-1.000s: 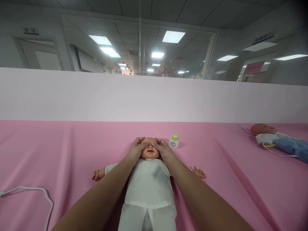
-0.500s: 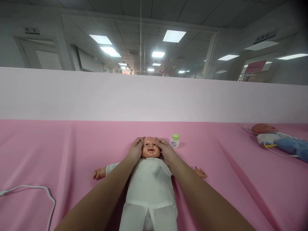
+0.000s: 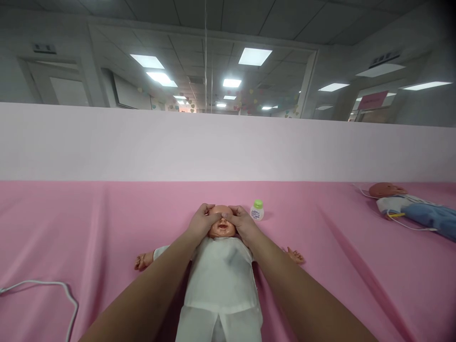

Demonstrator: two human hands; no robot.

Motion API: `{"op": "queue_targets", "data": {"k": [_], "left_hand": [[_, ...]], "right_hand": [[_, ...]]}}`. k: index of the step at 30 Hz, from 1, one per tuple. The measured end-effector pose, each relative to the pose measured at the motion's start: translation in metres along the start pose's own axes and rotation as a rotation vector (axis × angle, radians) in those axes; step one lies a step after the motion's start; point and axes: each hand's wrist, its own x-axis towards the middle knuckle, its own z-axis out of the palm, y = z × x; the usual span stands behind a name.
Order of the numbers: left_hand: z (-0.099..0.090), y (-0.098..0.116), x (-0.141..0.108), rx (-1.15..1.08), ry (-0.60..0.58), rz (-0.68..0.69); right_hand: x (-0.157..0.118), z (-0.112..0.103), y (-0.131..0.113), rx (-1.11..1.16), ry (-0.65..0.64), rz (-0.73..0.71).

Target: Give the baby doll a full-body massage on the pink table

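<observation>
A baby doll [image 3: 221, 278] in white clothes lies on its back before me, arms spread out to both sides. My left hand [image 3: 202, 223] is closed around one side of its head, and my right hand [image 3: 244, 224] around the other. Both thumbs lie across the face and meet near the nose, covering the eyes. The doll's open mouth [image 3: 223, 226] shows below them. Just beyond my right hand stands a small clear bottle [image 3: 257, 212] with a green cap and a printed label.
A pink cloth [image 3: 117, 223] with folds covers the surface, up to a low white wall [image 3: 228, 147] with glass above. At the far right lies another doll [image 3: 416, 209] in white and blue, with thin tubing. A white cable [image 3: 42, 282] curves at the lower left.
My thumbs have slid inward from the sides of the doll's face to the middle, over its eyes. The fingers stay at the sides of the head.
</observation>
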Motion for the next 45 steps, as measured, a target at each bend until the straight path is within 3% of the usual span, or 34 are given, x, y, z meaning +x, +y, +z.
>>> {"op": "queue_targets", "data": {"k": [5, 10, 17, 20, 24, 29, 34, 40, 45], "left_hand": [[0.004, -0.001, 0.002, 0.106, 0.052, 0.043], [0.005, -0.007, 0.005, 0.046, 0.101, 0.07], [-0.005, 0.002, -0.001, -0.182, -0.031, -0.024], [-0.005, 0.006, -0.006, -0.189, -0.062, -0.036], [-0.001, 0.012, -0.009, -0.082, -0.056, -0.005], [0.004, 0.019, -0.012, 0.056, -0.001, -0.06], [0.006, 0.01, -0.008, 0.047, 0.009, -0.023], [0.004, 0.007, -0.003, -0.07, 0.01, -0.011], [-0.003, 0.018, -0.009, -0.109, -0.026, -0.072]], "right_hand": [[0.002, 0.002, 0.002, 0.053, 0.029, -0.022], [0.0, 0.003, 0.0, 0.092, 0.026, 0.022], [-0.003, -0.01, -0.004, 0.077, -0.01, 0.147], [-0.004, -0.009, -0.003, 0.091, -0.041, 0.115], [-0.006, -0.004, -0.003, 0.086, -0.063, 0.013], [-0.008, 0.001, -0.007, 0.019, -0.003, 0.022], [-0.008, 0.006, -0.007, 0.027, 0.002, -0.02], [-0.004, -0.003, -0.004, 0.03, 0.05, 0.088], [-0.002, -0.014, -0.002, 0.026, -0.037, 0.13]]}}
